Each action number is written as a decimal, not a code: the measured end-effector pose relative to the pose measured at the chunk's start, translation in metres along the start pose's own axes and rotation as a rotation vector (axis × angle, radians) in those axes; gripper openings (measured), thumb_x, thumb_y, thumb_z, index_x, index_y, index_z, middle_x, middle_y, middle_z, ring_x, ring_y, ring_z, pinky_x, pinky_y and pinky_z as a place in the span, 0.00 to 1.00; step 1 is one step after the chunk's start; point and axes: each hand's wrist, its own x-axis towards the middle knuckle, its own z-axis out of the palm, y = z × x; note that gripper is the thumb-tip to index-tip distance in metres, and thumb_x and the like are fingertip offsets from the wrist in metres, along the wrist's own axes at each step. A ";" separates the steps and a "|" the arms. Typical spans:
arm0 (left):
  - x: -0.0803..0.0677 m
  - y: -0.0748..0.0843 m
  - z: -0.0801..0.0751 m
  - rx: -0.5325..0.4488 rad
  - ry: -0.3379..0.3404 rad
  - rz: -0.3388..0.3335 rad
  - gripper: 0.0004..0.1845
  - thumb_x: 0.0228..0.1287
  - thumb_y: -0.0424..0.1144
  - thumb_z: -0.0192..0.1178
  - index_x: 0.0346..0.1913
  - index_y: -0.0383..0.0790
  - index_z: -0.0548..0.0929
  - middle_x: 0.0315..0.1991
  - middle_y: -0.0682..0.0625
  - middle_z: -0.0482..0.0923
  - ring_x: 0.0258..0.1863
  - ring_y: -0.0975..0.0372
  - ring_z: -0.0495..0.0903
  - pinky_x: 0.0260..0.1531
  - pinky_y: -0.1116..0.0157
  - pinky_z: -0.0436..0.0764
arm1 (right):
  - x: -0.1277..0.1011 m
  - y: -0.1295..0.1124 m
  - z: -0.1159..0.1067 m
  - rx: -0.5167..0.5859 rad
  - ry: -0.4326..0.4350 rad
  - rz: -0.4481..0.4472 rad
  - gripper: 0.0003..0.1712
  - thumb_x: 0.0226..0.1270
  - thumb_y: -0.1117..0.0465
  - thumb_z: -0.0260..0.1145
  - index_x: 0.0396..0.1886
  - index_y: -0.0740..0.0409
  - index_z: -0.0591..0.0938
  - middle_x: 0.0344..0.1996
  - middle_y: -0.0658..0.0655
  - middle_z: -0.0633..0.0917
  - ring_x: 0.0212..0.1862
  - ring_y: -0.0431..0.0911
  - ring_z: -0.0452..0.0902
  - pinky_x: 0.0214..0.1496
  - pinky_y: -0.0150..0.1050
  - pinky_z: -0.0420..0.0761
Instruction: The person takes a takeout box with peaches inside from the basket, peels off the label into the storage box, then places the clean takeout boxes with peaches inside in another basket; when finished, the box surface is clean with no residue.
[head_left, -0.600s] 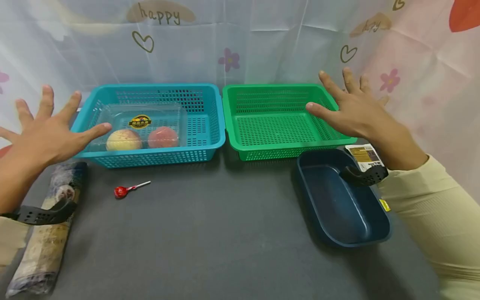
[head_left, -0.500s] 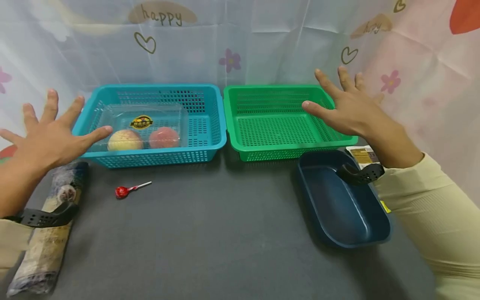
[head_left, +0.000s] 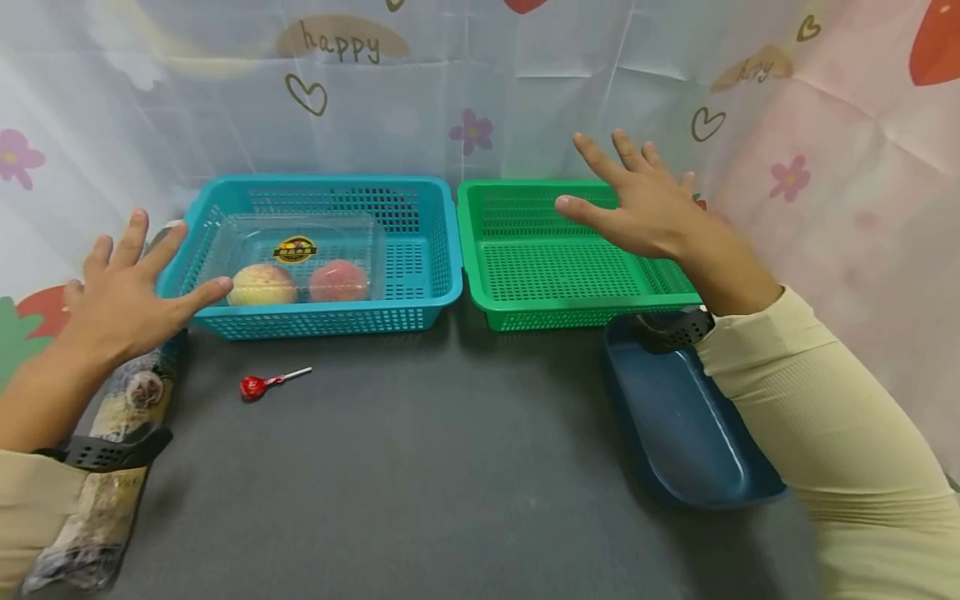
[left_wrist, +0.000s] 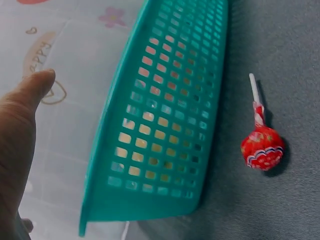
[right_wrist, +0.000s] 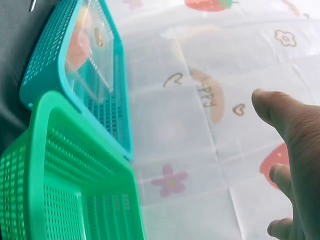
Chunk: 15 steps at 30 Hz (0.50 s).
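My left hand point(head_left: 123, 296), fingers spread and holding nothing, hovers by the left end of the blue basket point(head_left: 330, 321). In that basket a clear plastic box point(head_left: 352, 237) with a black and gold label holds two peaches, a yellowish peach point(head_left: 262, 285) and a pinker peach point(head_left: 339, 282). With fingers also spread and nothing held, my right hand point(head_left: 637, 204) is raised over the right part of the green basket point(head_left: 585, 310). A red-wrapped lollipop point(head_left: 253, 387) lies on the table in front of the blue basket; the left wrist view shows the lollipop point(left_wrist: 262, 148) beside the basket wall.
A dark blue tub point(head_left: 675, 425) stands at the right, partly hidden under my right forearm. On the left, a rolled patterned bundle in clear plastic point(head_left: 112, 500) lies under my left forearm. A printed curtain point(head_left: 420, 108) hangs right behind the baskets on the grey table point(head_left: 420, 483).
My right hand has moved left, further over the green basket, and its forearm now covers more of the tub. The left hand has shifted slightly right and down. The head view has tilted a little.
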 end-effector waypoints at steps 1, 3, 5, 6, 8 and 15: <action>0.000 -0.001 0.002 -0.008 -0.001 0.009 0.50 0.63 0.71 0.45 0.77 0.46 0.39 0.74 0.42 0.20 0.69 0.34 0.24 0.52 0.25 0.34 | 0.003 -0.002 0.002 0.012 0.001 -0.013 0.46 0.65 0.25 0.41 0.77 0.29 0.38 0.75 0.54 0.33 0.72 0.60 0.22 0.57 0.76 0.26; 0.000 -0.005 0.004 -0.022 -0.010 0.031 0.49 0.65 0.69 0.46 0.77 0.46 0.41 0.75 0.42 0.21 0.69 0.33 0.26 0.53 0.25 0.36 | 0.009 -0.007 0.004 0.032 -0.005 -0.036 0.46 0.65 0.25 0.42 0.76 0.29 0.38 0.75 0.53 0.33 0.72 0.59 0.22 0.57 0.76 0.26; -0.001 -0.008 0.006 -0.033 -0.026 0.050 0.48 0.66 0.67 0.47 0.77 0.46 0.41 0.75 0.42 0.22 0.69 0.32 0.28 0.52 0.24 0.39 | 0.016 -0.012 0.007 0.064 -0.015 -0.063 0.45 0.65 0.26 0.43 0.76 0.28 0.39 0.75 0.52 0.33 0.73 0.58 0.24 0.60 0.75 0.28; -0.001 -0.010 0.007 -0.036 -0.032 0.056 0.47 0.66 0.66 0.48 0.77 0.46 0.42 0.75 0.41 0.22 0.68 0.31 0.28 0.51 0.24 0.41 | 0.019 -0.014 0.008 0.080 -0.022 -0.078 0.45 0.65 0.26 0.44 0.76 0.27 0.39 0.75 0.52 0.34 0.73 0.58 0.25 0.61 0.73 0.30; 0.000 -0.014 0.009 -0.048 -0.048 0.068 0.46 0.67 0.65 0.48 0.77 0.45 0.42 0.75 0.41 0.23 0.68 0.30 0.30 0.48 0.23 0.44 | 0.027 -0.018 0.011 0.118 -0.031 -0.104 0.44 0.66 0.27 0.45 0.76 0.27 0.40 0.76 0.52 0.34 0.74 0.56 0.27 0.64 0.71 0.34; 0.001 -0.025 0.015 -0.059 -0.097 0.068 0.45 0.68 0.63 0.48 0.77 0.40 0.46 0.75 0.39 0.23 0.68 0.29 0.31 0.46 0.23 0.47 | 0.050 -0.035 0.029 0.244 -0.047 -0.197 0.43 0.67 0.31 0.50 0.77 0.30 0.44 0.76 0.50 0.41 0.74 0.46 0.31 0.69 0.62 0.41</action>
